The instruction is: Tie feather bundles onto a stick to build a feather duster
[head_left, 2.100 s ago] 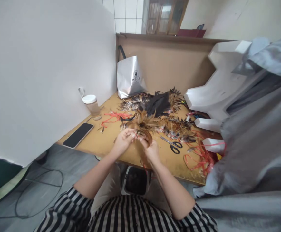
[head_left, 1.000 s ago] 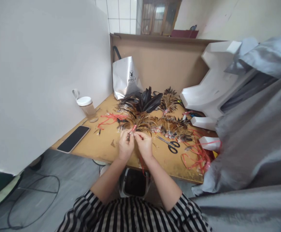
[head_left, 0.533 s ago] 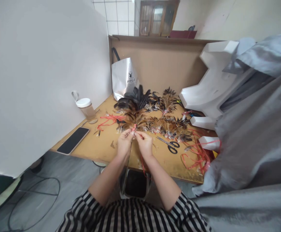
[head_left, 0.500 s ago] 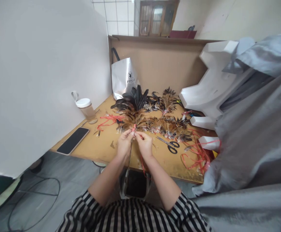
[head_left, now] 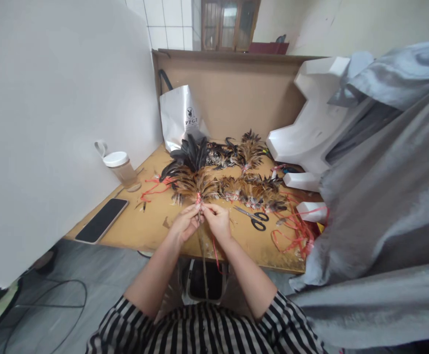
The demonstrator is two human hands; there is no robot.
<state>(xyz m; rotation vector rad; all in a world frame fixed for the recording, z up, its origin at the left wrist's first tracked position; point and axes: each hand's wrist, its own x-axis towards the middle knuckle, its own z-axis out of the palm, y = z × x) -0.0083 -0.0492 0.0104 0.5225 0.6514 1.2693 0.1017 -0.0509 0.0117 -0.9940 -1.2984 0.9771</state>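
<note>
Left hand (head_left: 185,224) and right hand (head_left: 218,221), as I see remotely, pinch the feather bundle (head_left: 195,182) near the frame's centre, just below its red binding (head_left: 199,197), probably steadying it while letting the top fan freely.

The head view looks forward and down onto the table (head_left: 151,226), seemingly close

Feather bundle (head_left: 194,183) centre, scissors (head_left: 252,216) right!

Here at the table (head_left: 151,228), the bundle is ahead of my left hand (head_left: 185,223) and right hand (head_left: 218,222). Phone (head_left: 103,221) lies far left, cup (head_left: 121,170) just behind it. Bag (head_left: 177,118) stands back left, before the panel (head_left: 251,93). Over right, a feather row (head_left: 251,191) lies behind the scissors, tangled ribbon (head_left: 305,235) to their right.
</note>
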